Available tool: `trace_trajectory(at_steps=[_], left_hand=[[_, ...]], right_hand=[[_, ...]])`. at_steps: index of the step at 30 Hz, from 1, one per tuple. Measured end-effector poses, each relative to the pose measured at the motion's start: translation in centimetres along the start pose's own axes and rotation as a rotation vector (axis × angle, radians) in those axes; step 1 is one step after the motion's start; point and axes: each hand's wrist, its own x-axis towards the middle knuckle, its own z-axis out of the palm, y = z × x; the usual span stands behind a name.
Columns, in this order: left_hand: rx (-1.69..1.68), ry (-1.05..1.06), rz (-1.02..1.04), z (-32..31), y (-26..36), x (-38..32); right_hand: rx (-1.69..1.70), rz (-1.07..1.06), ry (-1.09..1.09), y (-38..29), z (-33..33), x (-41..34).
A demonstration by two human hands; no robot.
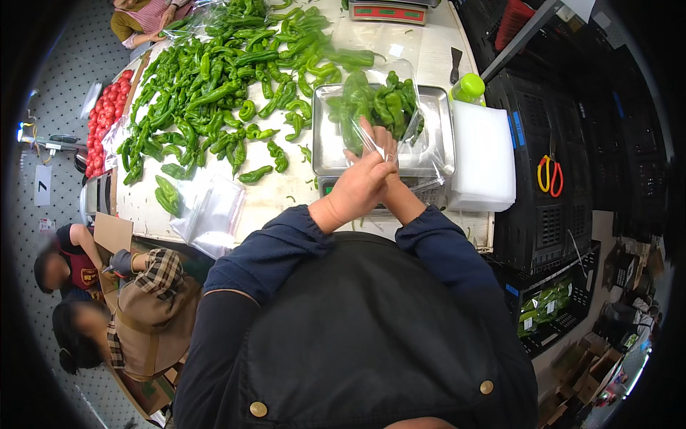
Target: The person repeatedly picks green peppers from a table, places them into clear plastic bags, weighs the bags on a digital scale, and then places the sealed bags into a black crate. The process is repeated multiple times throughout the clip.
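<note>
A clear plastic bag (420, 147) holding several green peppers (394, 107) lies over a metal weighing tray (439, 123). My left hand (364, 179) is closed on the gathered plastic at the bag's near end. My right hand (383, 140) reaches up past it, crossing under the left, with its fingers against the bag close to the peppers. Plastic and the left hand partly cover it, so its grip is unclear. The tray sits on a scale (327, 185), mostly hidden by the tray and my arms.
Loose green peppers (214, 96) cover the left of the table. Empty bags (211, 214) lie at its near edge, and red tomatoes (107, 118) beyond. A white stack of sheets (482, 155) and a green-capped bottle (470, 88) flank the tray. Scissors (550, 174) hang by black crates. Other people work left.
</note>
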Motion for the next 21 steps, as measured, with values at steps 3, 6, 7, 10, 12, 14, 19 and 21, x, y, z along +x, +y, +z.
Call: trace_trajectory(at_steps=[3,6,7,10,12,14,19,21], left_hand=[[0.033,-0.036,-0.002,-0.5,-0.3,-0.7],[-0.064,-0.065,-0.102,-1.7,0.4,-1.3],[-0.048,-0.059,-0.174,-2.1,0.5,-2.1],[-0.075,-0.002,-0.436,-3.9,0.1,-5.7],[-0.099,0.132,-0.586,-4.8,-0.1,-8.1],[-0.199,0.23,-0.778,-5.3,-0.7,-10.8],[-0.701,0.412,-1.381,-6.7,-0.7,-13.2],[-0.747,0.392,-1.421,-6.5,-0.3,-12.7]], right_hand=[[-0.071,0.098,-0.011,0.1,-1.2,-0.4],[-0.019,0.107,0.005,0.6,-3.2,-1.5],[0.002,0.109,-0.006,0.7,-3.7,-2.2],[0.091,0.059,-0.003,0.3,-6.3,-4.6],[0.212,0.056,-0.034,0.5,-8.6,-6.8],[0.279,0.09,-0.008,0.9,-10.6,-9.5],[0.265,0.384,0.108,4.5,-14.0,-13.0],[0.198,0.435,0.103,6.2,-14.6,-12.4]])
